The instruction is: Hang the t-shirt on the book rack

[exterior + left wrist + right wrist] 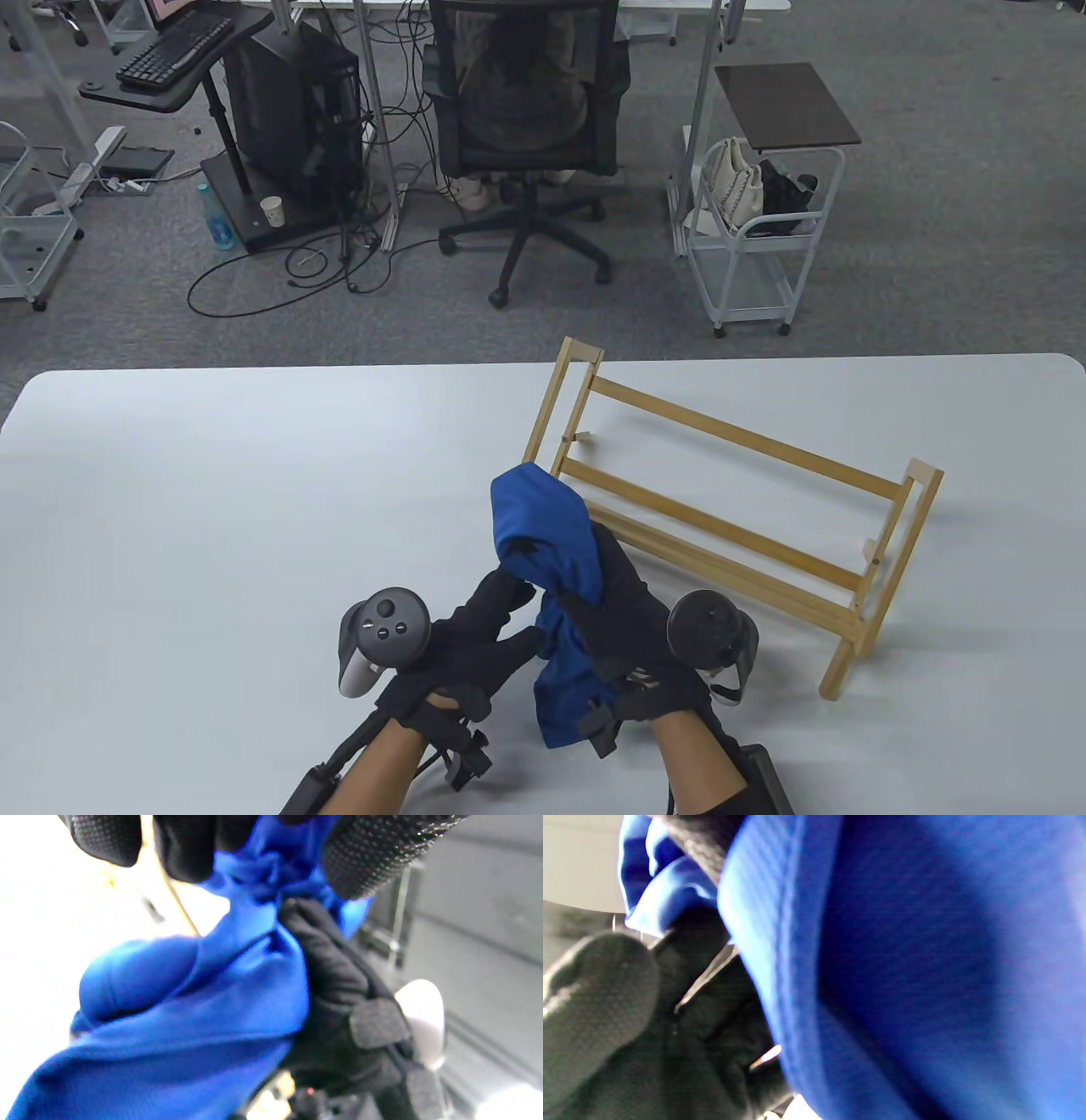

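Both gloved hands are at the near edge of the white table (212,475), close together and raised above its surface. Between them is a bunched blue t-shirt (551,577).

The right hand (632,632) grips the t-shirt: the cloth is draped over its fingers and knuckles, rises in a rounded fold above them, and hangs down past the wrist toward the table. The right wrist view is almost filled by blue fabric with a stitched hem; a black gloved finger (594,993) shows at lower left, blurred.

The left hand (462,649) is just beside the garment, its fingers reaching into the cloth. In the left wrist view the dotted fingertips (369,853) pinch a gathered knot of fabric at the top of the frame, so this hand also grasps the t-shirt. The opposite glove is pressed against the same bundle there.

A tracker sits on the back of each hand: the left one (382,632) with visible buttons, the right one (708,632) dark and rounded.

The wooden book rack (730,518) stands on the table just beyond and to the right of the hands, set at an angle, its rails running from the far left post to the near right post. The top of the t-shirt overlaps the rack's left end in the table view; whether they touch cannot be determined. No part of the garment hangs over a rail.

Beyond the table are an office chair (526,127) and a white trolley (747,246).
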